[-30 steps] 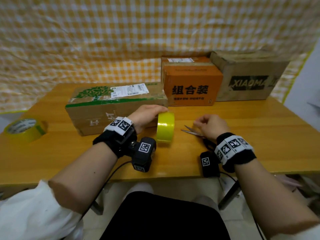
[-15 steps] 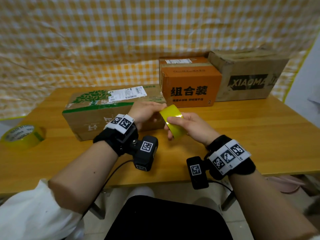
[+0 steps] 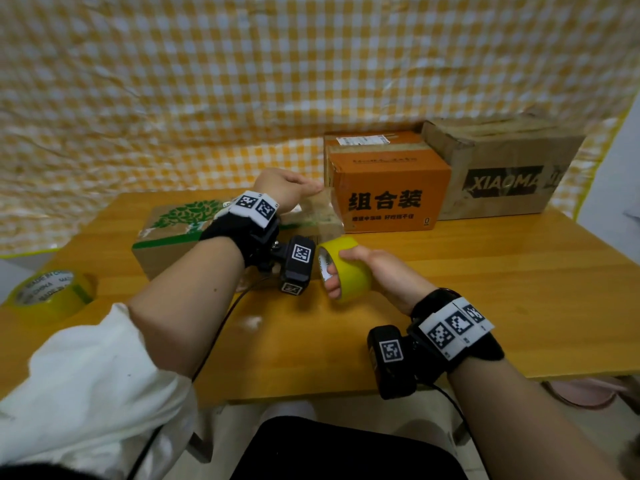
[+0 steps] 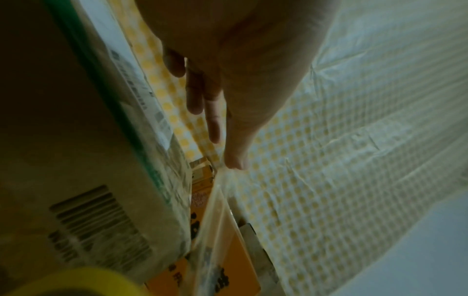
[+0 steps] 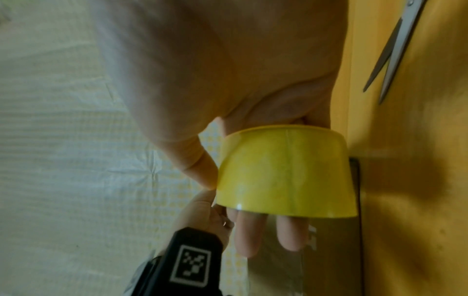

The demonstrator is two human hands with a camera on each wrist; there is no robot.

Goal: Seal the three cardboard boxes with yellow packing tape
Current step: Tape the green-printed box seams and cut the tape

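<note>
My right hand (image 3: 372,271) grips the yellow tape roll (image 3: 349,271) just above the table, fingers through its core (image 5: 286,174). My left hand (image 3: 287,188) is raised over the right end of the green-printed cardboard box (image 3: 173,233) and pinches the free end of the tape. A translucent tape strip (image 3: 322,216) stretches from the roll up to that hand; in the left wrist view the strip (image 4: 215,216) runs down from my thumb tip (image 4: 235,160). The orange box (image 3: 388,188) and the brown XIAOMA box (image 3: 502,168) stand behind, at the back right.
A second tape roll (image 3: 52,292) lies at the table's left edge. Scissors (image 5: 390,50) lie on the wooden table (image 3: 485,306) near my right hand, seen only in the right wrist view. A checked yellow sheet (image 3: 242,81) hangs behind.
My right hand left the scissors and took over the roll. My left hand rose away from the roll over the box, drawing out a strip of tape.
</note>
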